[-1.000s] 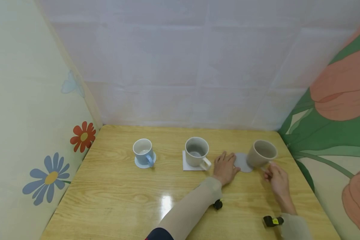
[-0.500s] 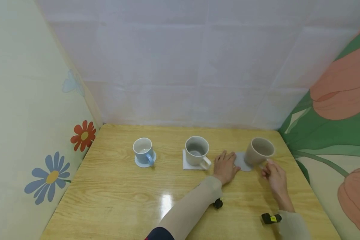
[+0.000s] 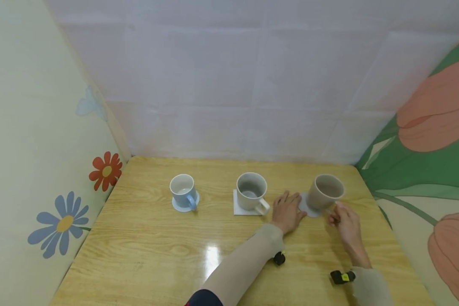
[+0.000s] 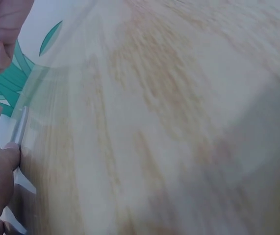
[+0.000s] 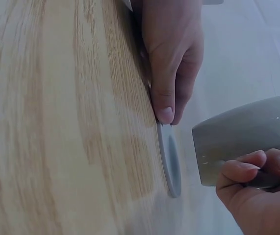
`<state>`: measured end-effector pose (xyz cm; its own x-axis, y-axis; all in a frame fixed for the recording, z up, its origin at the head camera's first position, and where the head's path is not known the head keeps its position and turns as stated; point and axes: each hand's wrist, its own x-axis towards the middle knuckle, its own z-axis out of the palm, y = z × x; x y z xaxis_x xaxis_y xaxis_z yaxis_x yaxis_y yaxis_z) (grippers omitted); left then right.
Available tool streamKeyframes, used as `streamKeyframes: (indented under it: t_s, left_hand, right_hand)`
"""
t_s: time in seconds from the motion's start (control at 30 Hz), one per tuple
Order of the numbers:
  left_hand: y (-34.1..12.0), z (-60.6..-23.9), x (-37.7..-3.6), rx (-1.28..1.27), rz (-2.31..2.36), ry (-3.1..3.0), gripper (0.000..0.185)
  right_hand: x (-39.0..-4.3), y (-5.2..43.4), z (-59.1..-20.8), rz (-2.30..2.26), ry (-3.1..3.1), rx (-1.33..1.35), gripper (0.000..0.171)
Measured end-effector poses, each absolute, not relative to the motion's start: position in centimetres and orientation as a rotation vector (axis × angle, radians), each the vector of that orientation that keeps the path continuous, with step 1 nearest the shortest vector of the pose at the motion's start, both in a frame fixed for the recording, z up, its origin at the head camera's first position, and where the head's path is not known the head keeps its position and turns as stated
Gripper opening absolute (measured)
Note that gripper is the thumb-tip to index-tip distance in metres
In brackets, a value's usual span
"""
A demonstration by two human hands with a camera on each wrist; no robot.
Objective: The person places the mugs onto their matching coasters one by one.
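Note:
My right hand [image 3: 348, 223] grips the handle of a grey-beige mug [image 3: 323, 195] at the table's right. A gap shows in the right wrist view between the mug's base [image 5: 201, 156] and a round grey coaster [image 5: 169, 164], so the mug hangs above it, upright in the head view. My left hand [image 3: 287, 213] lies on the table with fingers stretched out, thumb and index finger touching the coaster's left edge. In the left wrist view the thumb [image 4: 10, 154] rests at the coaster's rim [image 4: 20, 125].
Left of my left hand a white mug [image 3: 248, 199] stands on a square white coaster [image 3: 239, 210]. Farther left, a small blue-and-white mug [image 3: 183, 197] sits on a round pale coaster [image 3: 179, 208]. A cloth wall [image 3: 229, 85] rises behind the wooden table [image 3: 157, 242].
My right hand has carried the grey-beige mug leftward, farther over the round grey coaster. My left hand has stayed in place at the coaster's edge.

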<state>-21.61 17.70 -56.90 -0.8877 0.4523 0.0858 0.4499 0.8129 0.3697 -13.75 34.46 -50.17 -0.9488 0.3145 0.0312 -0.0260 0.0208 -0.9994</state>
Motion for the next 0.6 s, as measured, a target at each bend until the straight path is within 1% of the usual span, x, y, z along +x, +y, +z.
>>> streamKeyframes:
  t_s: [0.6]
  left_hand:
    - [17.39,-56.06,-21.62,0.687,0.736,2.918,0.063]
  right_hand:
    - [-13.90,33.59,-50.72,2.070,-2.007,-0.222,0.045]
